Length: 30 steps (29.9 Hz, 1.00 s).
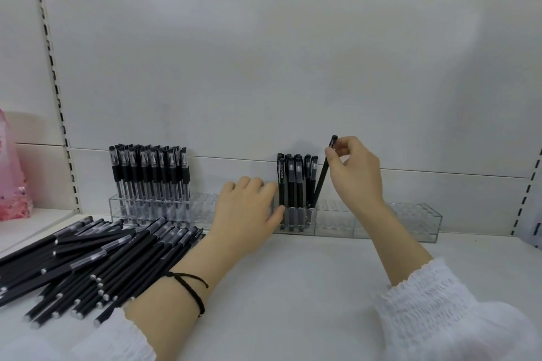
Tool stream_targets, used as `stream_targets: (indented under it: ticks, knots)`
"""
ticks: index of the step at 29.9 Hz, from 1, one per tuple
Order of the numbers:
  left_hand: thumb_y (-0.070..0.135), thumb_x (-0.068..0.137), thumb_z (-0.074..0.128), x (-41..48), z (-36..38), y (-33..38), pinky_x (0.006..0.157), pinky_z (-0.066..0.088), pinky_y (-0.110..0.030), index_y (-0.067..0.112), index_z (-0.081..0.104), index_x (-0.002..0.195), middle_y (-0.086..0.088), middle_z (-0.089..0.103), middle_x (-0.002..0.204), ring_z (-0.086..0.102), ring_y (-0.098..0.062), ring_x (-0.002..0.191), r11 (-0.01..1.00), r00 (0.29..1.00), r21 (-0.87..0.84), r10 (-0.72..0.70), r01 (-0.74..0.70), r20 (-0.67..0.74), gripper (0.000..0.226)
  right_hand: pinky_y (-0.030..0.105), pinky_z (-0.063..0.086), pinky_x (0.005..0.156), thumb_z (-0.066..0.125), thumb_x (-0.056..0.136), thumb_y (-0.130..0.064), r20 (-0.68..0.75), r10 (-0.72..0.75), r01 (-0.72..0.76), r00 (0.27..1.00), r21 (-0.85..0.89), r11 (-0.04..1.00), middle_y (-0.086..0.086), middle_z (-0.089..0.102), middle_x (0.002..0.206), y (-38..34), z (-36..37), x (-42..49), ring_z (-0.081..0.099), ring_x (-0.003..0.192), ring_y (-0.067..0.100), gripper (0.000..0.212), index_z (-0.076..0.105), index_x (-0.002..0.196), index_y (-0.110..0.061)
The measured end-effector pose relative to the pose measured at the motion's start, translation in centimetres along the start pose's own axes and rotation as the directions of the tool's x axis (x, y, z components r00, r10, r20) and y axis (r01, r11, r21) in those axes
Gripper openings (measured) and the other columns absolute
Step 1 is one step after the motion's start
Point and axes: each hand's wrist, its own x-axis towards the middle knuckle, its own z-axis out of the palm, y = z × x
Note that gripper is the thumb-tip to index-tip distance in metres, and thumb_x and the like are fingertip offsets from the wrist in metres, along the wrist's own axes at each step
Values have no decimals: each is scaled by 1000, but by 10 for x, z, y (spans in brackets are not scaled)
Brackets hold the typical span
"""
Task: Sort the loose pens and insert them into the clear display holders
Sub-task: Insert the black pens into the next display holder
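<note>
A heap of loose black pens [88,261] lies on the white shelf at the left. Two clear display holders stand against the back wall. The left holder [202,208] carries several clear-capped pens [149,176]. The right holder [410,220] carries several black pens [296,184] at its left end. My right hand [355,173] pinches the top of a black pen [322,173], which leans with its lower end in the right holder beside the standing pens. My left hand [249,211] rests with relaxed fingers against the left end of the right holder.
A pink translucent object [11,173] stands on the neighbouring shelf at the far left. Slotted uprights [55,88] run along the white back panel. The right part of the right holder shows bare holes. Green foliage runs above the back panel.
</note>
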Motion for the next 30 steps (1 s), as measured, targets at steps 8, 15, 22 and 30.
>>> stream_targets:
  ticks: [8,15,22,30]
  knots:
    - [51,95,33,-6,4,1,88,36,-35,27,54,125,5,63,117,54,-21,109,1000,999,-11,-28,29,33,43,30,41,70,58,91,-38,193,85,-47,977,-196,980,-12,59,86,14,8,-12,56,85,12,18,62,101,-23]
    - [40,97,32,-11,-6,-4,80,33,-33,20,59,110,2,65,99,55,-22,96,1000,1000,25,1,-1,16,36,30,49,70,57,94,-37,288,153,-42,945,-359,933,-4,66,88,19,10,-39,61,84,18,16,64,92,-23]
    - [36,93,47,-41,-32,-49,72,37,-35,14,63,88,-3,62,75,56,-26,75,986,991,122,122,-113,-63,28,30,47,67,53,93,-32,384,-51,227,922,-429,875,-7,65,88,-5,2,-65,60,83,17,13,63,93,-23]
    - [33,89,57,-90,-47,-129,66,44,-35,17,64,82,1,64,73,59,-24,71,982,999,188,35,-33,-8,19,32,38,89,43,97,-38,679,-401,729,615,-296,617,-5,56,122,-53,38,-99,49,118,18,35,51,127,-23]
